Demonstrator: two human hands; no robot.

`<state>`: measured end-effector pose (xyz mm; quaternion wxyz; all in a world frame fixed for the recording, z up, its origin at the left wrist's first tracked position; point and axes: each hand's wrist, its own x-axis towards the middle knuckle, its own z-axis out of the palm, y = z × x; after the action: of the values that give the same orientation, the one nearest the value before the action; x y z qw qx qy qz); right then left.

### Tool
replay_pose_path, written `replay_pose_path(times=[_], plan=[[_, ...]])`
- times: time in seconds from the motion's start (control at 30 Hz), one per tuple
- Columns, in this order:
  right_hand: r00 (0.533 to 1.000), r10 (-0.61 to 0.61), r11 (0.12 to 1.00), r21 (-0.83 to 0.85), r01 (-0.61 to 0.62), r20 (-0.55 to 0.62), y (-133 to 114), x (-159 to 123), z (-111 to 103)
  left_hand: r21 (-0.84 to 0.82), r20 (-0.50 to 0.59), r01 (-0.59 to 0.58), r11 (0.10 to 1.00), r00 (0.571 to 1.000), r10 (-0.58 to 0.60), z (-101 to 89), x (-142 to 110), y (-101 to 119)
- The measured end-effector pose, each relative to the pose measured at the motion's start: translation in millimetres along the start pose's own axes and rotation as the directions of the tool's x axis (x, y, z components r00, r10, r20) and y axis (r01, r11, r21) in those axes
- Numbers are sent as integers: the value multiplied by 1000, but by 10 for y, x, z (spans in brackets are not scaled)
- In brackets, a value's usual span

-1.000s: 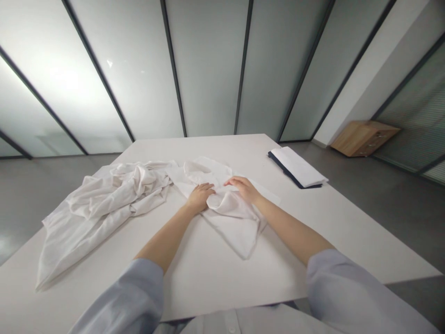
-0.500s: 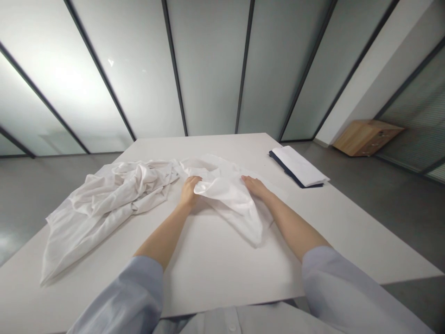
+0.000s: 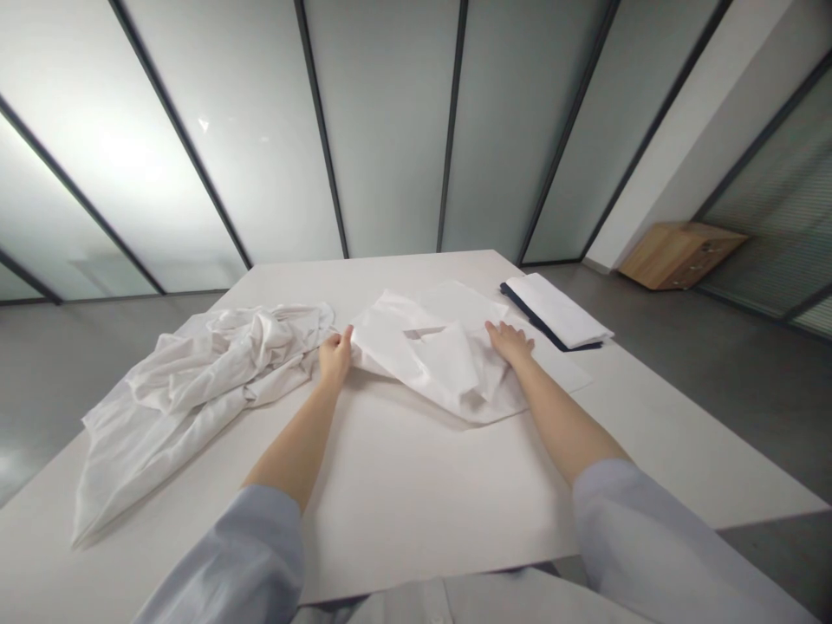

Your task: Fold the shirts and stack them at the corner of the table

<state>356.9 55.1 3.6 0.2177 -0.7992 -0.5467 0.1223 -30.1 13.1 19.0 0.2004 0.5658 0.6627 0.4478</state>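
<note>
A thin white cloth (image 3: 416, 364) lies loosely spread in the middle of the white table, with a small gap between its folds and a rumpled part near its right side. My left hand (image 3: 334, 357) is closed at the cloth's left edge, thumb up, pinching it. At the right side, my right hand (image 3: 512, 345) rests on the cloth with its fingers apart. A heap of crumpled white fabric (image 3: 214, 368) lies left of my left hand, its long end trailing toward the near left.
A folded white cloth (image 3: 559, 308) sits on a dark folded piece (image 3: 520, 308) at the table's right edge. Beyond the table (image 3: 422, 494) stand frosted glass panels (image 3: 390, 130). A wooden cabinet (image 3: 676, 256) is on the floor at far right.
My hands have moved apart, the left one leftward and the right one rightward. Between them the white cloth has widened, and its hanging near corner now lies flatter.
</note>
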Motion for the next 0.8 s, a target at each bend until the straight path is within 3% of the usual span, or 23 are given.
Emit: replay_pose_path(times=[0.07,0.13,0.23,0.33,0.43,0.5,0.57,0.6,0.67,0.73,0.8], plan=[[996,-51,998,49,48,76,-41,13,4,210,-30,-31,977,999,39,26,-47,63],[978,-141,984,133,121,157,-119,-7,17,362,54,-151,920,989,141,76,-125,137],[909,-343,912,317,261,237,-287,-131,73,455,166,-399,796,917,364,157,-256,251],[791,-543,786,503,360,283,-484,-366,158,458,287,-587,668,809,514,215,-366,357],[642,-693,668,628,401,328,-676,-641,229,407,446,-710,575,704,552,259,-442,436],[547,-753,622,668,408,366,-781,-795,261,377,531,-740,557,665,524,283,-462,466],[496,-773,602,704,377,396,-857,-891,284,361,601,-731,579,657,455,299,-450,477],[498,-770,597,728,339,399,-882,-910,291,356,629,-721,594,655,418,304,-434,478],[576,-736,558,801,218,357,-900,-882,294,356,661,-709,609,652,371,309,-395,475],[738,-628,446,891,82,246,-860,-765,269,371,658,-702,608,661,361,309,-366,467],[912,-400,299,954,36,90,-745,-584,213,400,634,-685,609,686,356,311,-362,455]])
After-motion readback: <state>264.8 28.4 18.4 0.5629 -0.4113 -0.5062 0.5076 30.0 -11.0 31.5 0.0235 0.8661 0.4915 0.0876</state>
